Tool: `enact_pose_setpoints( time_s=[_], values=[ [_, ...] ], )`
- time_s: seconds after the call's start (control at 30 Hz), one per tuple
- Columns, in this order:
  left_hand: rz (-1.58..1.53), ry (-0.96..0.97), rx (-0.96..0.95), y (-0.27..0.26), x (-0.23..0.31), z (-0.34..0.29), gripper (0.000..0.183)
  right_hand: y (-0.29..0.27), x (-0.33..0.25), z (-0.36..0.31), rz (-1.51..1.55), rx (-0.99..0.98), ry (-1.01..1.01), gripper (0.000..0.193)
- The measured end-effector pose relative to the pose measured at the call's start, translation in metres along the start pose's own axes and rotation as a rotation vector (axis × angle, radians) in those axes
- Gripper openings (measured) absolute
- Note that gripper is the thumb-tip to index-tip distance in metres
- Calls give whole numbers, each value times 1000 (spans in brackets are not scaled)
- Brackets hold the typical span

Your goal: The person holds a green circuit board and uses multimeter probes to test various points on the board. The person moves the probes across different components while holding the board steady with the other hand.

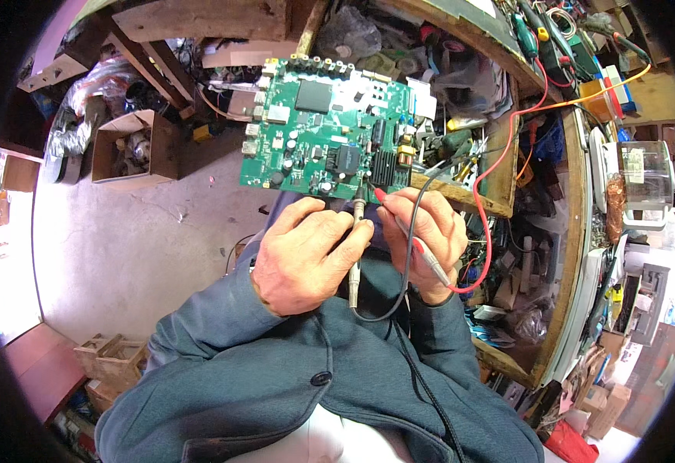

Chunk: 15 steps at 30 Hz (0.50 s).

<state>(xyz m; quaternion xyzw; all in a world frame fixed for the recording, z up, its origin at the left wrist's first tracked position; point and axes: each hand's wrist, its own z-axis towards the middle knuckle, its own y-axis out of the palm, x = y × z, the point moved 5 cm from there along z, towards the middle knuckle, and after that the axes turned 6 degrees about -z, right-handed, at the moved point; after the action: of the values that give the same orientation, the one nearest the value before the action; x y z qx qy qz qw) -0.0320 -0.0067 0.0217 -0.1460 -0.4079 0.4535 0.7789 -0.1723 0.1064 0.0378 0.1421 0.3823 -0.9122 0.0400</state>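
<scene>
A green circuit board (259,171) lies in front of me, crowded with chips, capacitors, a black finned heat sink (384,166) and a row of jacks along its far edge. My left hand (303,251) is closed around a grey test probe (354,284) with a black lead; its fingers are at the board's near edge, and whether they also grip the board I cannot tell. In my right hand (430,231) is a red-and-grey test probe (432,262). Both probe tips point at the board near the heat sink; whether they touch it is too small to tell.
A red lead (482,212) loops right toward a cluttered bench with tools (524,35). Below the board's right side, an open wooden drawer (469,197) is full of parts. A cardboard box (135,147) stands on the grey floor (121,231) at left.
</scene>
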Motion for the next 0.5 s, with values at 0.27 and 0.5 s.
enact_pose_setpoints(
  time_s=[0.27,0.5],
  values=[
    [5,0,7,0,0,0,36,1,1,-1,-6,11,-3,31],
    [12,-4,2,0,0,0,36,0,0,-1,-6,5,18,30]
  ],
)
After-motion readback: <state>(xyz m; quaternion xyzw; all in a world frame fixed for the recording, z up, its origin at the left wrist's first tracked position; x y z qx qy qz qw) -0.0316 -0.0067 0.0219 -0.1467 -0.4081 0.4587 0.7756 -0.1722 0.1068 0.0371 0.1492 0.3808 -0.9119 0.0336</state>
